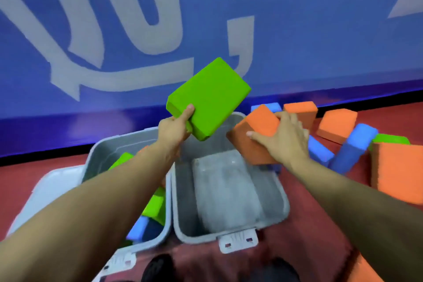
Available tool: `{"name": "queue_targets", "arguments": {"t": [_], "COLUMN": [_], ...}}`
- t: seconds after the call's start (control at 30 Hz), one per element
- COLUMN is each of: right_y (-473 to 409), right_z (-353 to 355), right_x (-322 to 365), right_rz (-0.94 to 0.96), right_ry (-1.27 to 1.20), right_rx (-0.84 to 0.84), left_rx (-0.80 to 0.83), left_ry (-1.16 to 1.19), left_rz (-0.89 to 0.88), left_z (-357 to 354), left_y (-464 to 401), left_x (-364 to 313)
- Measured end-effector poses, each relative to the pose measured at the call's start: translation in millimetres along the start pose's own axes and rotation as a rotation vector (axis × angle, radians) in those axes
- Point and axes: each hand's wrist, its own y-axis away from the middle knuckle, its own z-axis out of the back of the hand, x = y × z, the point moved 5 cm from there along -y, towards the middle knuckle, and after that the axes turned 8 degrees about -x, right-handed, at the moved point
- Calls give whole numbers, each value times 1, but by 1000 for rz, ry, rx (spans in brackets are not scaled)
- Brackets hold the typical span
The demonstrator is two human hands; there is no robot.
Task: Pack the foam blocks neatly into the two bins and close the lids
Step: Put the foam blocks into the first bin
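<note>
1. Blue wall (pixel 297 52) with pale lettering, standing behind a red floor (pixel 309 224); we are kneeling on that floor over the work.

2. Right bin (pixel 278 192), grey, open, its bottom showing bare: we are judging it the one being filled next, which is why both hands are meeting above its far rim.

3. Left bin (pixel 95 153), grey, touching the right bin along one side, already carrying green and blue blocks lying at odd angles rather than neatly; a pale lid (pixel 45 190) is lying beside it. Both lids are off.

4. Loose foam blocks (pixel 338 121), orange, blue and green, are heaped on the floor right of the bins, waiting.

5. Green block (pixel 209 98), tilted, held up over the right bin's far edge.

6. Orange block (pixel 254 135), leaning on the right bin's far right corner.

7. Left hand (pixel 174 130): grip clamped on the green block's near corner, thumb on top.

8. Right hand (pixel 283 137): grip wrapped over the orange block, fingers curled round its edge, seemingly drawing it toward the bin.
</note>
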Motion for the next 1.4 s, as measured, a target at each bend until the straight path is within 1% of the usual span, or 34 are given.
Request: {"name": "queue_targets", "arguments": {"t": [0.13, 0.27, 0.37, 0.43, 0.53, 0.67, 0.73, 0.83, 0.9, 0.97, 1.07, 1.17, 1.23, 1.33, 1.4], "right_y": [47, 81, 94, 96, 94, 97, 107, 129, 143, 157, 181, 190, 187, 183, 180], "right_z": [-50, -104, -145, -170, -208, -249, -267, -295, -313, -327, -342, -346, -342, -329, -319], "right_x": [101, 177, 221, 243, 268, 284, 287, 284, 273, 260, 245, 242, 240, 234, 229], "right_rz": [120, 184, 208, 216, 234, 311, 427, 613, 670, 716, 822, 813, 781, 765, 752], "right_ry": [-137, -194, -209, -218, -190, -119, -42, 151, 227, 240, 253, 246, 229, 210, 208], "right_rx": [111, 171, 183, 195, 187, 154, 108, 77, 117, 174, 271, 374, 446, 510, 540], "left_rx": [-225, -420, -563, -622, -646, -577, -537, -522, -541, -567, -565, -477, -409, -290, -160], "left_ry": [11, -106, -277, -407, -543, -767, -862, -923, -923, -920, -997, -1147, -1260, -1423, -1510], "left_rz": [-56, -149, -216, -241, -325, -463, -489, -460, -434, -414, -478, -614, -656, -589, -484], "left_z": [150, 284, 356, 381, 397, 397, 392, 389, 389, 389, 385, 375, 367, 362, 358], "left_y": [-14, -40, -58, -63, -76, -95, -101, -107, -108, -108, -104, -102, -99, -94, -89], "left_x": [-21, -21, -12, -8, 3, 31, 45, 67, 79, 89, 97, 108, 122, 148, 164]}}
